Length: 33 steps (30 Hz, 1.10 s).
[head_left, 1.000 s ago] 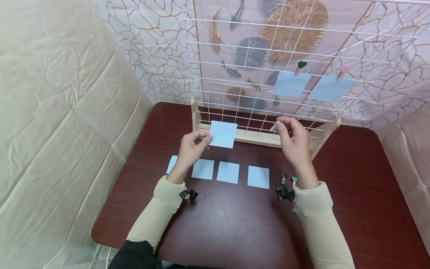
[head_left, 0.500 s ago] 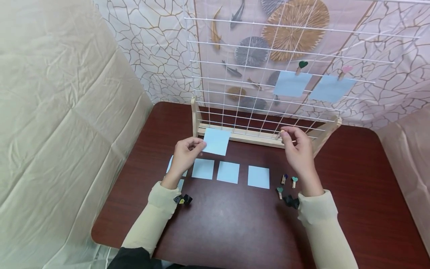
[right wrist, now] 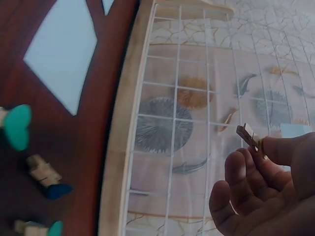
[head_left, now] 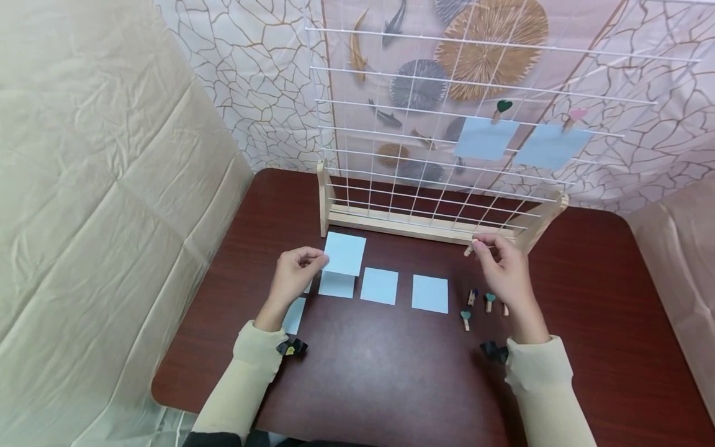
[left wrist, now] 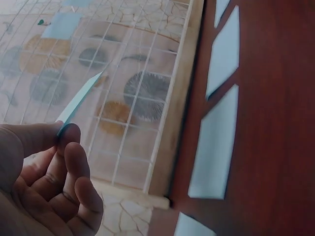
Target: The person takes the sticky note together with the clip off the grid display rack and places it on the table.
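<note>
My left hand (head_left: 293, 274) pinches a light blue square of paper (head_left: 345, 253) by its left edge. In the head view that paper overlaps one of the squares lying on the table; the left wrist view shows it nearly edge-on (left wrist: 81, 97), raised between thumb and forefinger. A small wooden clothespin (head_left: 470, 249) is pinched between the thumb and forefinger of my right hand (head_left: 505, 267), in front of the rack's right part. The right wrist view shows this clothespin (right wrist: 249, 136) pointing away from the fingertips, its decorated end hidden by the thumb.
A white wire grid rack (head_left: 413, 205) on a wooden base stands behind the hands. Two blue papers (head_left: 486, 138) hang on it from heart clothespins (head_left: 504, 107). More blue squares (head_left: 380, 286) lie on the dark table (head_left: 380, 372), with several clothespins (head_left: 465, 320) at right.
Both hands have drawn back from the rack toward the person. The left, with its paper, has also moved left; the right, still pinching the clothespin, has shifted slightly right.
</note>
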Available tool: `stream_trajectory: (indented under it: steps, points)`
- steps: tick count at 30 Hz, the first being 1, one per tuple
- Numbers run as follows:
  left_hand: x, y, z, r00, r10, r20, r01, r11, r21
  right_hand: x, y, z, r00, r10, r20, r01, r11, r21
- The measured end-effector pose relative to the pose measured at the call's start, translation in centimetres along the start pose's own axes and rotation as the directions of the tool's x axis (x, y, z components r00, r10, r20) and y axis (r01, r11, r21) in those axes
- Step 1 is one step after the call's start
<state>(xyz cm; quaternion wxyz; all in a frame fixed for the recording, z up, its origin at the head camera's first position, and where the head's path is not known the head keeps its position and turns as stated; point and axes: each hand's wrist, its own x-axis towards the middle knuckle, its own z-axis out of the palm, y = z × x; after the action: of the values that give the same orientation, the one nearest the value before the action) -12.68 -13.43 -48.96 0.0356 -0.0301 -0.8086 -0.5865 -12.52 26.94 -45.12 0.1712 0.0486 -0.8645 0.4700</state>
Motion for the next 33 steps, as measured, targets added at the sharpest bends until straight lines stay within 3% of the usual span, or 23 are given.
stream_trajectory:
  steps: [8,17,33]
  points:
    - [-1.3,-1.5,-0.7,0.998,-0.031,0.05,0.031,0.999,-0.011,-1.4,1.5,-0.6,0.999,0.023,0.027,-0.021,0.997,-0.072]
    - [-2.2,-2.3,-0.8,0.995,-0.085,0.05,0.085,0.996,-0.002,-2.6,2.4,-0.5,0.995,0.078,0.065,-0.074,0.995,-0.071]
    - [-4.1,-3.5,-0.6,0.99,-0.119,0.075,0.117,0.993,0.032,-5.4,4.7,-1.3,0.989,0.127,0.072,-0.117,0.985,-0.127]
